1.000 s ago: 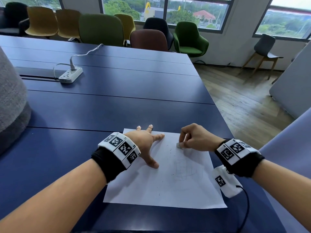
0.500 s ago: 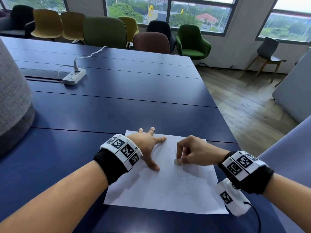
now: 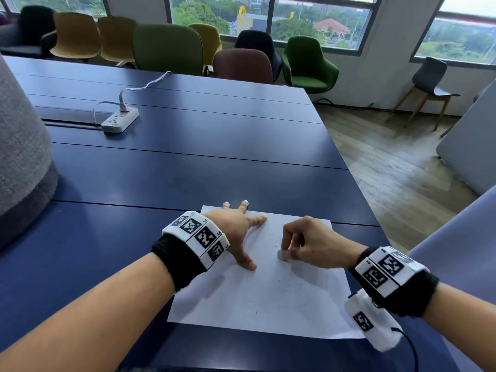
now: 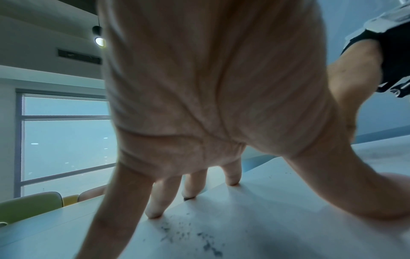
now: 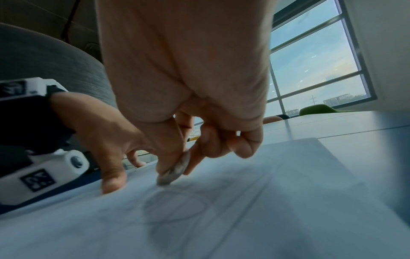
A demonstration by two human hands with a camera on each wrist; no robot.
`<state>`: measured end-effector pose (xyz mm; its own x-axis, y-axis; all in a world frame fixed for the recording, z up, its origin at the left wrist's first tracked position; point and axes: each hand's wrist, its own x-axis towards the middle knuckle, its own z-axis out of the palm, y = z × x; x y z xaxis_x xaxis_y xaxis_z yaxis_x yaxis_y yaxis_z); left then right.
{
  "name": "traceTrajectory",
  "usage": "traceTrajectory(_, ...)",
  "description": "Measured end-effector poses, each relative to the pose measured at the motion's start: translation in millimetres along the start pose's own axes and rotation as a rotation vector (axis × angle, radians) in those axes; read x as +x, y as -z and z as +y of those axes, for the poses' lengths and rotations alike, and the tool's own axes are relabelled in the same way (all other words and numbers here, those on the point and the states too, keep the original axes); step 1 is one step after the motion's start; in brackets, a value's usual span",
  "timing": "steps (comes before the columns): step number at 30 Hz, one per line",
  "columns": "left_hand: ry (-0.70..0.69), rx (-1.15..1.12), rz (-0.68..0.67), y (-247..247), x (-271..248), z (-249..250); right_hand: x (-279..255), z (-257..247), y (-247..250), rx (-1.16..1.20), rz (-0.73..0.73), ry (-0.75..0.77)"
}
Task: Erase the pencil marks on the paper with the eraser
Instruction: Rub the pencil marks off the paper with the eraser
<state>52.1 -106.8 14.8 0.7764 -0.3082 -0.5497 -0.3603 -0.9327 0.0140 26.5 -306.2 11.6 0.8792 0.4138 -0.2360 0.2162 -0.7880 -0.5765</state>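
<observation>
head: left hand [image 3: 236,232] spread flat on paper [image 3: 241,304] at tabletop [image 3: 188,170] near edge, to stop sliding | left wrist: eraser crumbs [image 4: 188,234] near fingertips [image 4: 153,213] | right wrist: right hand [image 5: 188,105] pinches eraser [image 5: 174,172] onto pencil marks [image 5: 177,206]

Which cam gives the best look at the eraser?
Right wrist. There the eraser fills a good part of the frame, pinched in the right hand, its grey tip on the paper. Head view shows it only as a small pale block. Left wrist view does not show it.
</observation>
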Motion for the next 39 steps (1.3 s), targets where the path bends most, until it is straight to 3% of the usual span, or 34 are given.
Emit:
traceTrajectory(3,0.002,-0.004,-0.001,0,-1,0,-10,-8,-1,-0.053,-0.186,0.028)
traceTrajectory(8,-0.001,-0.006,-0.004,-1,1,0,-5,-4,-1,-0.014,-0.026,0.010)
traceTrajectory(12,0.002,-0.009,-0.005,0,-1,0,-18,-9,-6,-0.021,-0.247,0.069)
traceTrajectory(16,-0.002,-0.014,-0.005,-1,0,-1,-7,-5,-5,-0.012,-0.024,0.021)
traceTrajectory(17,-0.002,-0.015,-0.004,-1,0,0,-9,-3,-6,0.005,-0.022,0.024)
traceTrajectory(21,-0.004,-0.013,-0.004,0,-1,-1,-23,-8,-11,0.027,-0.258,0.093)
traceTrajectory(25,-0.003,-0.003,-0.004,0,0,0,-15,-3,-8,-0.008,-0.054,0.047)
traceTrajectory(30,0.004,0.006,-0.002,-1,0,-1,-29,-8,-9,0.008,-0.284,0.079)
traceTrajectory(34,0.005,0.019,-0.001,-1,1,0,-20,-1,-6,-0.006,-0.087,0.046)
traceTrajectory(39,0.006,0.011,-0.001,1,0,0,-29,-9,-8,-0.032,-0.316,0.093)
